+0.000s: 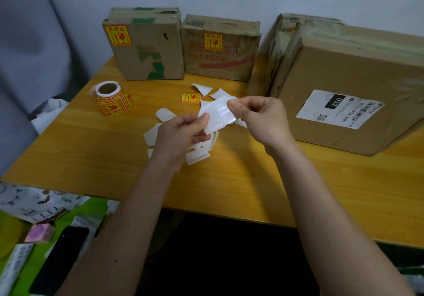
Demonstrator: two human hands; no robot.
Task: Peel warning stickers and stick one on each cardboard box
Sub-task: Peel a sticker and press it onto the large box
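My left hand (181, 133) and right hand (257, 116) both pinch a white backing strip (216, 114) above the table (91, 149) — fingers curled. Two small boxes (146, 45) wear stickers — the sticker roll (111, 98) sits nearby.

forearms: I am wearing no sleeves | left hand (181, 133): I am wearing nothing | right hand (259, 118): wearing nothing

Glossy white backing paper (218, 114) between both hands; beyond them, worn matt cardboard boxes (146, 45) on a smooth wood-grain table (91, 149).
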